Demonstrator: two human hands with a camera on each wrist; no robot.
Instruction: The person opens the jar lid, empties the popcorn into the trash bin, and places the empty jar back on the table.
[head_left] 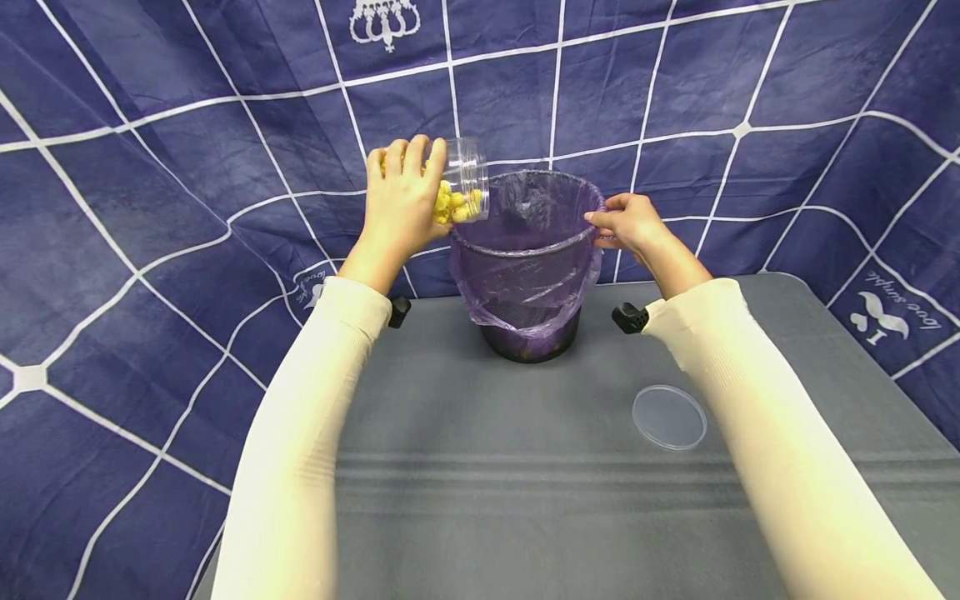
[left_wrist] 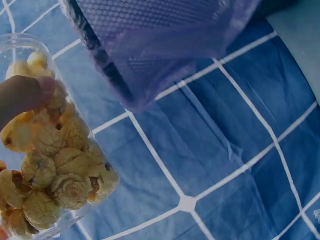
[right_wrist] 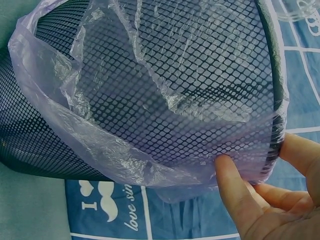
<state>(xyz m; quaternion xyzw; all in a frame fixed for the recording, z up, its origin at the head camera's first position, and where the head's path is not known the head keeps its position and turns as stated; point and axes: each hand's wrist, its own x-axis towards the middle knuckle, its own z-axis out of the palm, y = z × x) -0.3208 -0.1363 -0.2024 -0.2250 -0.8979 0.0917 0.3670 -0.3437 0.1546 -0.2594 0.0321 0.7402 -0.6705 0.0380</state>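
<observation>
Jar [head_left: 467, 171] w/ popcorn [head_left: 454, 202] tilted, mouth twd bin [head_left: 529, 347]
L hand [head_left: 401, 196] curled round jar; R hand [head_left: 633, 223] pinching bin's R rim + purple liner [head_left: 510, 296]; lid [head_left: 670, 417] on desk [head_left: 487, 517], near R.

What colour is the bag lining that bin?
The bag is see-through purple, which shows best in the head view.

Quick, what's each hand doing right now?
Left hand: holding a tipped clear plastic cylindrical jar of yellow lumpy pieces.
Right hand: pinching a round black mesh bin and its translucent purple plastic liner at the rim.
</observation>
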